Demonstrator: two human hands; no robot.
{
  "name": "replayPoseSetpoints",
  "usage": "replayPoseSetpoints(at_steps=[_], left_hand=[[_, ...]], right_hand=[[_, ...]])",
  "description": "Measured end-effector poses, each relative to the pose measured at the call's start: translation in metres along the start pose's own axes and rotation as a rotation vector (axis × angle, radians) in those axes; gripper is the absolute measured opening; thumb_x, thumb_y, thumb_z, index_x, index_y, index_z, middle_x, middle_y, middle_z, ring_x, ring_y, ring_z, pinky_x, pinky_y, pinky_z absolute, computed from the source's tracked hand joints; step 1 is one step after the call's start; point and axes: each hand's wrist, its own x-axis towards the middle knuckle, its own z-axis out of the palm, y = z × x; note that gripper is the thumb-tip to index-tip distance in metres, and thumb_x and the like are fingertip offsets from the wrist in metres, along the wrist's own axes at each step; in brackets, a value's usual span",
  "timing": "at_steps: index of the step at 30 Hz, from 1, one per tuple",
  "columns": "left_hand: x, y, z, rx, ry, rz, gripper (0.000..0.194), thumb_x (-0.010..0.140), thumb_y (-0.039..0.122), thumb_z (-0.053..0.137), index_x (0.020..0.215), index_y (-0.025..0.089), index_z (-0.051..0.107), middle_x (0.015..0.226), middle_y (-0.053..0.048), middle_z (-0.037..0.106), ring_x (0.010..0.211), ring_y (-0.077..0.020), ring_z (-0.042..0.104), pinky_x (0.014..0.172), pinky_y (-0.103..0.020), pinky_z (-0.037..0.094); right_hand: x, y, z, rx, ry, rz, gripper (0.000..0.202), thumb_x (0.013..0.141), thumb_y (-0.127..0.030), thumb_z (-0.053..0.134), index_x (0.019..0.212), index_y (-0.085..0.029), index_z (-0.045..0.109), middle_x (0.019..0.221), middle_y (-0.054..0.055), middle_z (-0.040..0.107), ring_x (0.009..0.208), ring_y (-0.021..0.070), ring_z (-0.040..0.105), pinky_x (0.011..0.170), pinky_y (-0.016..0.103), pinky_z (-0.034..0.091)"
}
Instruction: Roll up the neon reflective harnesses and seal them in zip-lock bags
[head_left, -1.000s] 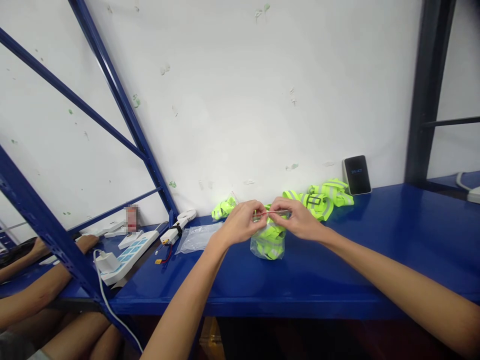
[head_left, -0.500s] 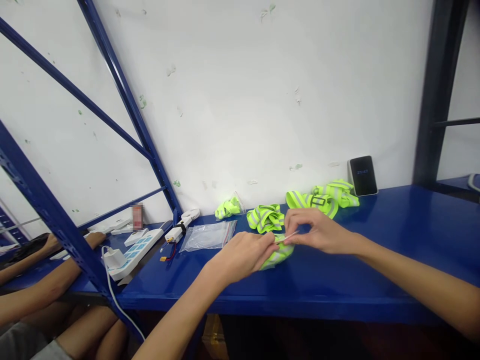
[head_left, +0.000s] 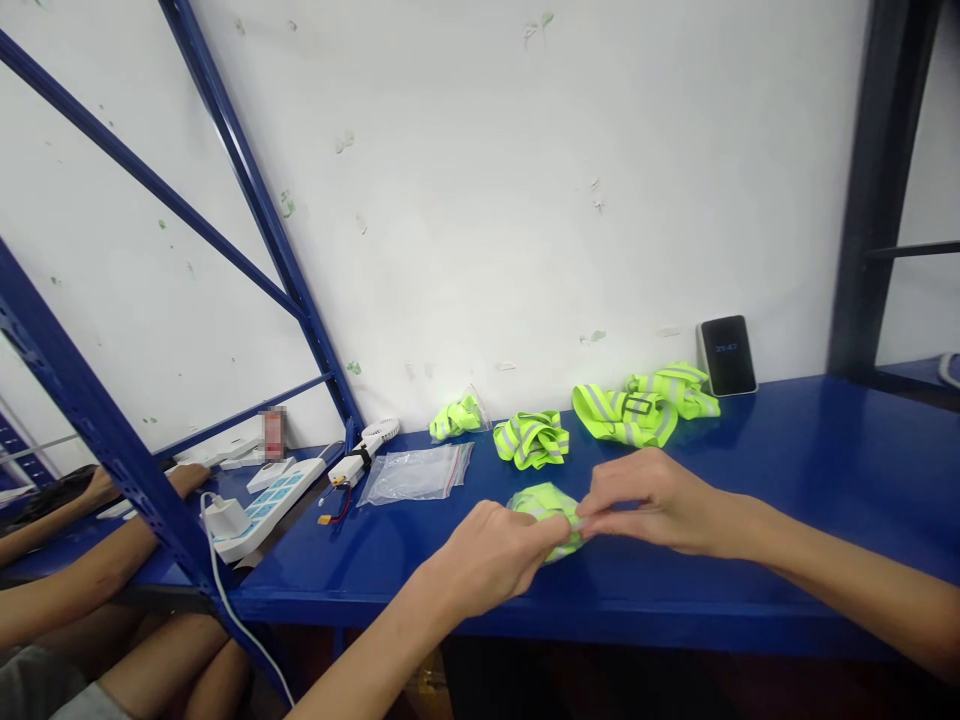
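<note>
A clear plastic bag (head_left: 541, 502) with a bundled neon-yellow reflective strap inside lies near the front of the blue table. My left hand (head_left: 499, 555) pinches the bag's edge from the left. From the right, my right hand (head_left: 637, 505) pinches the same edge between thumb and fingers, close to the left fingertips. Behind them lie a loose folded reflective strap (head_left: 531, 440) and, further right, a strap pile with a black buckle (head_left: 626, 415). Another bagged strap (head_left: 455, 417) rests against the wall. Flat clear zip bags (head_left: 416, 472) are left of my hands.
A clock display (head_left: 727, 355) leans at the back right. On the left are a small white fan (head_left: 380, 431), a power strip (head_left: 274, 508) with a plug and cable, and blue rack posts (head_left: 97, 400). Beyond these, another person's arms (head_left: 97, 575) rest on the table.
Both hands have moved down toward the table's front edge with the bagged strap. The right hand has also shifted slightly right, and more of the bag shows.
</note>
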Motion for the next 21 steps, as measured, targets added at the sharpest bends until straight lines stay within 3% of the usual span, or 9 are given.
replayPoseSetpoints(at_steps=[3,6,8,10,13,16,18,21], left_hand=[[-0.006,0.0,0.006,0.017,0.021,0.016,0.015,0.096,0.021,0.037,0.095,0.022,0.052,0.063,0.001,0.059,0.052,-0.0118,0.054,0.05,-0.024,0.025],[-0.007,-0.005,0.009,0.033,0.056,0.006,0.018,0.097,0.023,0.036,0.093,0.021,0.053,0.063,0.001,0.059,0.051,-0.0114,0.053,0.051,-0.024,0.027],[-0.008,-0.016,0.011,0.03,0.095,-0.008,0.02,0.098,0.026,0.035,0.092,0.021,0.054,0.063,0.0,0.059,0.051,-0.011,0.052,0.051,-0.023,0.027],[-0.012,-0.034,0.009,0.003,0.158,-0.068,0.022,0.098,0.028,0.034,0.094,0.021,0.055,0.064,0.0,0.059,0.052,-0.0109,0.052,0.052,-0.023,0.029],[-0.025,-0.075,0.001,-0.073,0.374,-0.38,0.026,0.098,0.033,0.032,0.097,0.021,0.055,0.059,0.003,0.054,0.05,-0.0112,0.05,0.054,-0.022,0.033],[-0.038,-0.12,-0.013,-0.051,0.646,-0.751,0.029,0.097,0.042,0.033,0.095,0.021,0.053,0.05,0.006,0.043,0.045,-0.0125,0.044,0.052,-0.022,0.032],[-0.038,-0.149,-0.02,0.014,0.793,-0.906,0.032,0.097,0.044,0.03,0.1,0.021,0.052,0.055,0.003,0.049,0.05,-0.0143,0.047,0.053,-0.023,0.033],[-0.023,-0.191,-0.021,0.143,0.806,-1.077,0.036,0.098,0.042,0.024,0.109,0.021,0.051,0.073,-0.004,0.062,0.065,-0.0198,0.057,0.061,-0.027,0.036]], right_hand=[[0.001,-0.003,0.0,0.122,-0.047,0.055,0.015,0.088,-0.028,0.063,0.092,-0.021,0.075,0.071,0.003,0.071,0.06,0.012,0.063,0.055,0.021,0.047],[0.007,-0.003,0.003,0.098,-0.053,0.031,0.017,0.089,-0.027,0.061,0.093,-0.02,0.076,0.07,0.004,0.072,0.058,0.0121,0.064,0.054,0.021,0.047],[0.014,0.0,0.005,0.086,0.004,0.032,0.017,0.088,-0.028,0.062,0.095,-0.021,0.076,0.07,0.003,0.073,0.058,0.013,0.065,0.056,0.022,0.049],[0.021,0.008,0.005,0.131,0.069,0.101,0.025,0.085,-0.032,0.067,0.107,-0.024,0.073,0.083,0.004,0.076,0.069,0.0161,0.07,0.065,0.025,0.054],[0.025,0.031,0.001,0.208,0.111,0.309,0.054,0.083,-0.038,0.068,0.134,-0.027,0.055,0.119,0.008,0.068,0.098,0.0241,0.069,0.084,0.035,0.055],[0.016,0.068,0.002,0.129,0.115,0.452,0.053,0.09,-0.043,0.056,0.14,-0.027,0.048,0.134,0.011,0.057,0.11,0.0288,0.064,0.091,0.044,0.053],[0.006,0.094,0.01,-0.008,0.061,0.484,0.053,0.091,-0.045,0.052,0.14,-0.027,0.047,0.139,0.011,0.053,0.12,0.0313,0.057,0.099,0.049,0.046],[-0.004,0.125,0.026,-0.152,-0.025,0.52,0.059,0.09,-0.05,0.051,0.143,-0.027,0.043,0.151,0.012,0.038,0.136,0.0336,0.038,0.11,0.051,0.032]])
